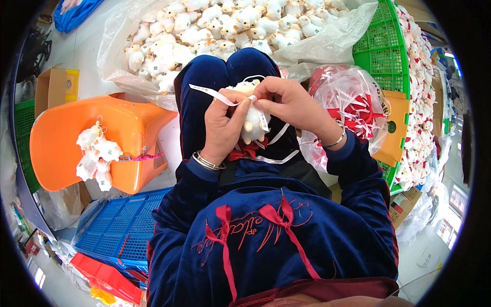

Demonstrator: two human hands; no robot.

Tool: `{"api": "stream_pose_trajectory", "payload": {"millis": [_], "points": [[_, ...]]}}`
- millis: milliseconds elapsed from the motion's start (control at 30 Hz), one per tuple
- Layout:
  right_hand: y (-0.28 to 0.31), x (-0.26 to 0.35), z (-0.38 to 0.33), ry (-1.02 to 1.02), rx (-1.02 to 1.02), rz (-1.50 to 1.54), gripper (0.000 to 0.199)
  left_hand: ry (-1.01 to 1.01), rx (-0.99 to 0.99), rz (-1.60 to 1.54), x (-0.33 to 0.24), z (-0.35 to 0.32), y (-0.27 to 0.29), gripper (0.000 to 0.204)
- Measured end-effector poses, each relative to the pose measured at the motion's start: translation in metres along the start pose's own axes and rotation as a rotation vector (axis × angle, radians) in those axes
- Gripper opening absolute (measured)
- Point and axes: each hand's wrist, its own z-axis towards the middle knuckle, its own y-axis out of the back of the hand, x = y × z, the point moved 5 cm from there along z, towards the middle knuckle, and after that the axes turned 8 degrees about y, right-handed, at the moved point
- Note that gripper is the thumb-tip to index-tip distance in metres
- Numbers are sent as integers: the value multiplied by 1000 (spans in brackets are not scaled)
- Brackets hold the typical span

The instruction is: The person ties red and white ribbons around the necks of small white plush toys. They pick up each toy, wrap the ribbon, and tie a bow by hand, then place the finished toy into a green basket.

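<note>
A small white plush sheep (252, 132) with tan feet rests over my lap, with a white cord loop at its top. My left hand (223, 123) is closed, thumb and fingers pinching a white printed ribbon (208, 92) against the toy's neck. From the other side my right hand (287, 101) pinches the same ribbon, its fingertips close to my left thumb. One printed tail of the ribbon sticks out past my left hand; another hangs down the toy's front. Below the toy lie red ribbon pieces (246, 151) and white strips on my lap. The ribbon's crossing is partly hidden by my fingertips.
Beyond my knees, a clear plastic sheet (115, 61) holds a heap of similar plush toys. An orange chair (56, 135) with several toys stands left, above blue crates (123, 220). A bag of red and white ribbons (353, 115) sits right, beside a green crate (381, 46).
</note>
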Motion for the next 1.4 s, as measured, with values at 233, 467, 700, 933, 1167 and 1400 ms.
{"api": "stream_pose_trajectory", "payload": {"millis": [233, 467, 700, 933, 1167, 1400], "points": [[2, 4, 2, -178, 73, 255, 16, 5, -18, -12, 1, 1, 2, 4], [-8, 9, 7, 19, -73, -214, 10, -30, 12, -20, -2, -1, -2, 4], [-25, 14, 13, 420, -108, -563, 11, -104, 31, -41, 4, -2, 0, 7], [8, 18, 14, 23, 259, -226, 14, -99, 39, 141, 0, -7, 3, 7], [19, 10, 9, 183, 307, -234, 15, -254, 14, 292, -8, -9, 3, 13], [12, -4, 2, -30, 94, 217, 22, -241, -13, 304, -10, -10, 4, 15]]}}
